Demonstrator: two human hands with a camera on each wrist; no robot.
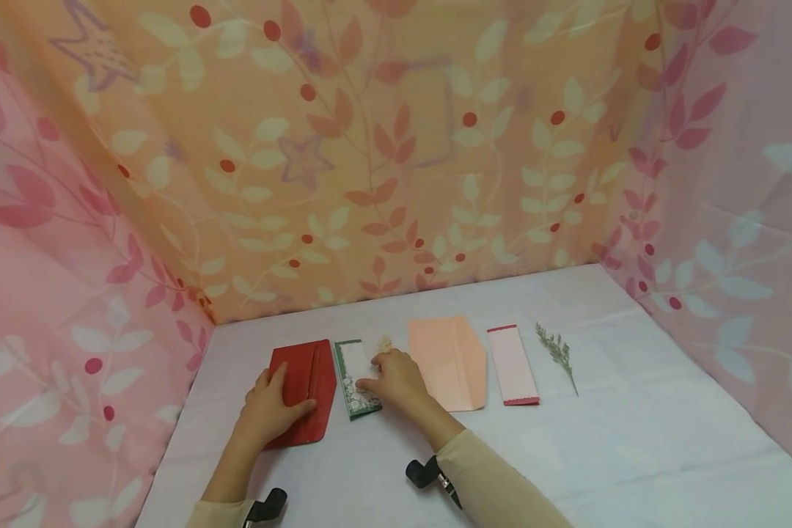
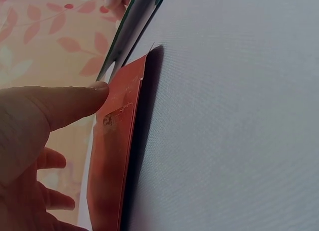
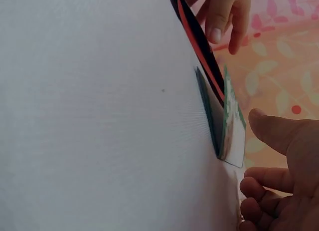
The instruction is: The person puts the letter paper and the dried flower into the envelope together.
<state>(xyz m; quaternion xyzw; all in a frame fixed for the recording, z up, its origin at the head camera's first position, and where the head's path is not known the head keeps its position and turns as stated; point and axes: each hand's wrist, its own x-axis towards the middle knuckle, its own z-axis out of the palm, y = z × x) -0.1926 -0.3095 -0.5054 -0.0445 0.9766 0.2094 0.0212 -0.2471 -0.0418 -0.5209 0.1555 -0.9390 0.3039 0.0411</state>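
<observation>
A red envelope with its pointed flap to the right lies on the white cloth. My left hand is over its left part, fingers spread and thumb across the lower middle; whether they touch it I cannot tell. To the right is a folded card with a green border and a floral print, slightly raised in the right wrist view. My right hand hovers at its right edge, thumb toward the card and fingers loosely bent, holding nothing visible. A pale dried flower sprig lies just beyond those fingertips, partly hidden.
A peach envelope lies right of my right hand, its lower left behind the wrist. Farther right are a pink folded card with red ends and a green dried sprig. Patterned curtains enclose the white-covered table.
</observation>
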